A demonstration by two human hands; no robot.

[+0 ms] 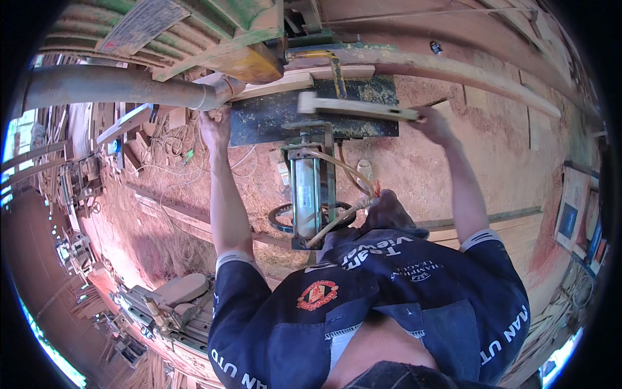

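A pale wooden piece point(363, 107), wider at its left end and smeared by motion, lies crosswise above the dark machine table point(259, 125). My right hand point(434, 124) is closed round its right end. My left hand point(216, 131) reaches to the left end of the table, just under the mouth of a grey duct pipe point(206, 96). Its fingertips are hidden there, so I cannot see what they touch. Behind the wooden piece, a yellow clamp arm point(338, 78) comes down toward the table. Wooden strips point(291, 84) lie along the table's far side.
A metal air cylinder point(306, 194) with hoses stands between my arms, a handwheel point(280, 218) beside it. A green machine housing point(214, 26) overhangs the far left. Sawdust covers the floor point(181, 220). Long timber point(492, 227) lies at right, and another machine point(168, 305) stands at lower left.
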